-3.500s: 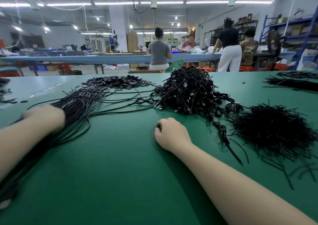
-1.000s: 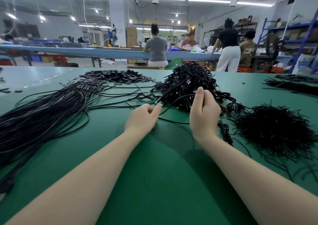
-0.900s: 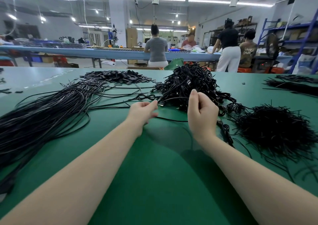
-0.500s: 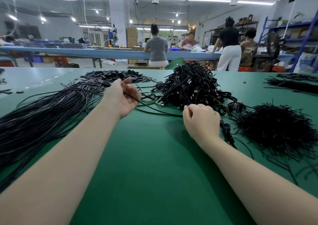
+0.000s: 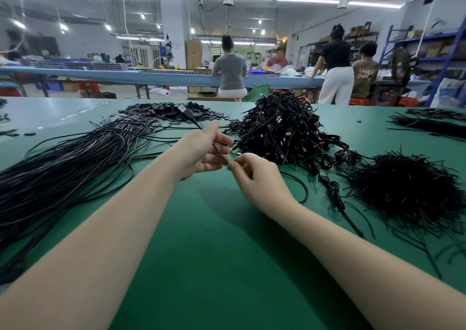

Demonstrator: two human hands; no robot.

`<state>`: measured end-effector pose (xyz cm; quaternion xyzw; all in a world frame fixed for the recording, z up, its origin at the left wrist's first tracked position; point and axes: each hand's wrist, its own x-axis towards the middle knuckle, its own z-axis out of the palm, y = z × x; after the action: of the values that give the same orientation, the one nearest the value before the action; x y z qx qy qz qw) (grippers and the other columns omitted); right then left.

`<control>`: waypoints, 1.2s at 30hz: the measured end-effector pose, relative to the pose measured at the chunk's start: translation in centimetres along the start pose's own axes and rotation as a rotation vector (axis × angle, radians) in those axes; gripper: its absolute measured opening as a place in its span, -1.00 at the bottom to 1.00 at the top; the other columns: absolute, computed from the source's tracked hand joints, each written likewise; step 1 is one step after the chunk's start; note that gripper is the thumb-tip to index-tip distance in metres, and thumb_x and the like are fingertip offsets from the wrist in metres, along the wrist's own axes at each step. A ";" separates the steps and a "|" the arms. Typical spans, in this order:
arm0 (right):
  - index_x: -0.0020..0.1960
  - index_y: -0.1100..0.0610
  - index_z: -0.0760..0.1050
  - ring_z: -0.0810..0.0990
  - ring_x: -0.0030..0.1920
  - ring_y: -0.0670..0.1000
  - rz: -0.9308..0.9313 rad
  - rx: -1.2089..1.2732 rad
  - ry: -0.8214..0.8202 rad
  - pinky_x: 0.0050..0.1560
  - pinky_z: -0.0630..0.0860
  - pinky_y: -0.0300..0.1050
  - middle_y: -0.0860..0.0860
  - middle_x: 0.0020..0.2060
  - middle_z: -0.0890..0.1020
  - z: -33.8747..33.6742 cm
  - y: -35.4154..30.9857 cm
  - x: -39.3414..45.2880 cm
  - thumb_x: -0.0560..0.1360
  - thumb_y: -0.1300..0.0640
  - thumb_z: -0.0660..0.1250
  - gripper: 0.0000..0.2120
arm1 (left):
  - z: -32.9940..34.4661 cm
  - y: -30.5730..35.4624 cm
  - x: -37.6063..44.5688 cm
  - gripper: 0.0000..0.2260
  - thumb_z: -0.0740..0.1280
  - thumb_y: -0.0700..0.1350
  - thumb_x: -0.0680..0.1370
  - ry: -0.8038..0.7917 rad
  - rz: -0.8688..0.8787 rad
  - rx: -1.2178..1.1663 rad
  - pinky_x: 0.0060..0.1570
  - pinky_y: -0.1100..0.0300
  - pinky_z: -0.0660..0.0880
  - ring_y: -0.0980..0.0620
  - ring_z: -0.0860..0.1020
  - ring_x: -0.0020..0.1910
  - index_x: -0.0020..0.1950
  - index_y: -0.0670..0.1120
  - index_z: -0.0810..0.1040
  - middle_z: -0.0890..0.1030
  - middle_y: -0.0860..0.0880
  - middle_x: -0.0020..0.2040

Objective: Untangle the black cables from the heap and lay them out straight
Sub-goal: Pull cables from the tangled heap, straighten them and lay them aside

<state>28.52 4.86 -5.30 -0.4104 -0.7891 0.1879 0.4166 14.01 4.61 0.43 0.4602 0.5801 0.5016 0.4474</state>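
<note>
Left hand [image 5: 199, 153]: fingers loosely curled around one cable [image 5: 193, 119].
Right hand [image 5: 254, 178]: pinching that cable.
Risk: pulling could drag the tangled heap [image 5: 280, 128] along.

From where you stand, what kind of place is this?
Most likely a factory assembly floor for cables. A tangled heap of black cables lies on a long green worktable, other workers sit at a blue bench behind, and blue storage racks line the wall.
</note>
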 end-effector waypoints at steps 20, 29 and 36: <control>-0.16 0.05 0.57 0.27 -0.55 -0.13 -0.048 0.141 -0.100 -0.49 0.18 -0.29 -0.12 -0.58 0.36 0.3 -0.4 -0.9 0.59 0.03 0.23 -0.78 | -2.0 0.5 0.1 -0.58 0.15 0.13 0.63 0.284 0.298 0.603 -0.44 0.26 0.54 0.09 0.62 -0.47 -0.16 -0.14 0.61 0.64 -0.01 -0.43; -0.12 -0.05 0.58 0.39 -0.37 0.10 -0.075 0.195 -0.197 -0.32 0.34 -0.07 -0.06 -0.47 0.37 0.3 -0.3 -1.0 0.61 0.06 0.20 -0.78 | -0.1 3.1 -1.6 -0.69 0.24 0.13 0.60 -0.176 0.086 -0.162 -0.35 0.23 0.58 0.07 0.62 -0.41 -0.22 -0.03 0.53 0.64 0.02 -0.37; -0.18 0.04 0.58 0.31 -0.43 -0.03 -0.067 0.228 -0.251 -0.35 0.28 -0.13 -0.04 -0.48 0.36 0.5 -0.2 -1.1 0.60 0.03 0.20 -0.74 | -0.9 2.5 -1.4 -0.66 0.10 0.06 0.65 -0.133 -0.014 0.011 -0.38 0.28 0.53 0.11 0.62 -0.42 -0.10 -0.05 0.59 0.62 0.05 -0.43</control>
<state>28.38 3.88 -5.98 -0.3070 -0.8218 0.3121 0.3647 13.61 3.29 3.11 0.4910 0.5549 0.4635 0.4860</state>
